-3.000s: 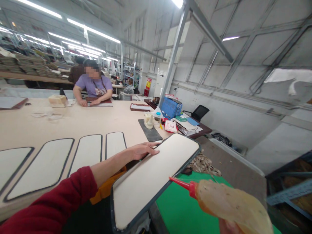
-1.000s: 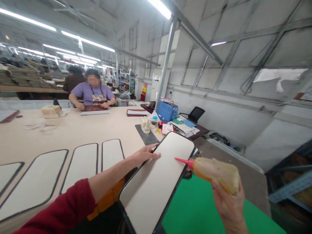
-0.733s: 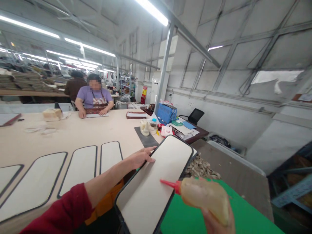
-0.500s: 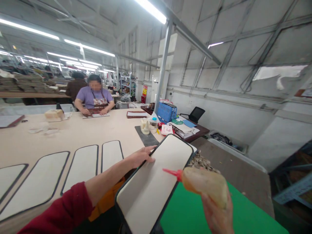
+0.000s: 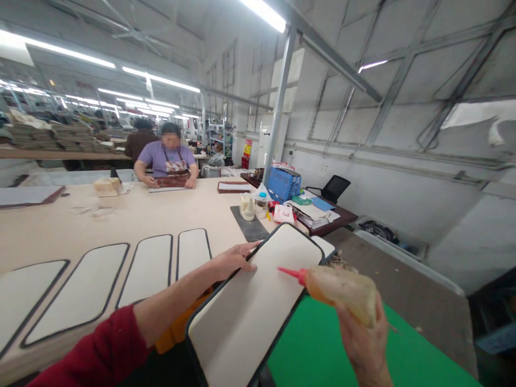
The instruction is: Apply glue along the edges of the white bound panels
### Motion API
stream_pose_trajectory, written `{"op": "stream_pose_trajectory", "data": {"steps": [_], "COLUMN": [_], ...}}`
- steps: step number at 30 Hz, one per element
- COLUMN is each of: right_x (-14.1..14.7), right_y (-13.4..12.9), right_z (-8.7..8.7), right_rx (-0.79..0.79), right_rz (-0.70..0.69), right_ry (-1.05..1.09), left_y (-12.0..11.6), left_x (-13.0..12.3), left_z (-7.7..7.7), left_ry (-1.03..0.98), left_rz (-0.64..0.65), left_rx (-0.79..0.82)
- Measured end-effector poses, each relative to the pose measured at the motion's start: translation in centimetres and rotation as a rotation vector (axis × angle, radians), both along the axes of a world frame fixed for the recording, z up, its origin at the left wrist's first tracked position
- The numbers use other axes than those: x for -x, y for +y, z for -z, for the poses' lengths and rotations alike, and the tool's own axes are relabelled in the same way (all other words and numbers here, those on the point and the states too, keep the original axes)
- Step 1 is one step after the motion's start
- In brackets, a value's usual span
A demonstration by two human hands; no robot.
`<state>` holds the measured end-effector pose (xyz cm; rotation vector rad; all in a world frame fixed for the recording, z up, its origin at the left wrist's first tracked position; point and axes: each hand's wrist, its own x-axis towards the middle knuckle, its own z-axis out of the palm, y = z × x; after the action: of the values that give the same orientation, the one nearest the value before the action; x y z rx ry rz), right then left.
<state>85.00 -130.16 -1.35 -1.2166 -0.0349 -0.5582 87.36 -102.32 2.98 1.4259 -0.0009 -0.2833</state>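
Observation:
A long white panel (image 5: 250, 306) with rounded corners and a dark edge is tilted up in front of me. My left hand (image 5: 236, 262) grips its left edge, thumb on the white face and the other fingers partly hidden along the rim. In my right hand (image 5: 365, 328) is a cloudy squeeze bottle (image 5: 342, 293) of yellowish liquid, wrapped by my fingers. Its red nozzle (image 5: 291, 273) points left over the panel's face; whether the tip touches it I cannot tell. Below the bottle lies a green surface (image 5: 318, 344).
Several similar dark-edged panels (image 5: 83, 290) lie on the pale table (image 5: 181, 209) to the left. A co-worker (image 5: 167, 156) sits across it. A dark mat (image 5: 253, 228), a blue crate (image 5: 284, 184) and papers (image 5: 318, 215) are further back. An orange object (image 5: 177, 328) sits under my left forearm.
The view has turned slightly left, so the background sits further right. The bottle's nozzle has shifted a little up and right in view. Both hands keep their holds.

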Motion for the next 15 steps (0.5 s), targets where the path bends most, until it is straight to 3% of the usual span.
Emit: {"op": "stream_pose_trajectory", "data": {"steps": [3, 6, 8, 15], "right_x": [-1.0, 0.7, 1.6, -1.9], "right_y": [-0.9, 0.4, 1.5, 1.6], "right_z": [0.2, 2.8, 3.8, 1.2], "right_rx": [-0.001, -0.018, -0.056, -0.027], "right_rz": [-0.006, -0.245, -0.322, -0.147], "right_ry": [0.036, 0.11, 0.126, 0.03], "left_y": [0.9, 1.9, 2.6, 4.4], "left_x": [0.1, -0.2, -0.3, -0.3], "left_z": [0.1, 0.8, 1.3, 1.6], "left_ry": [0.005, -0.005, -0.016, -0.01], "left_rz": [0.026, 0.01, -0.014, -0.001], "left_rx": [0.049, 0.058, 0.038, 0.04]}}
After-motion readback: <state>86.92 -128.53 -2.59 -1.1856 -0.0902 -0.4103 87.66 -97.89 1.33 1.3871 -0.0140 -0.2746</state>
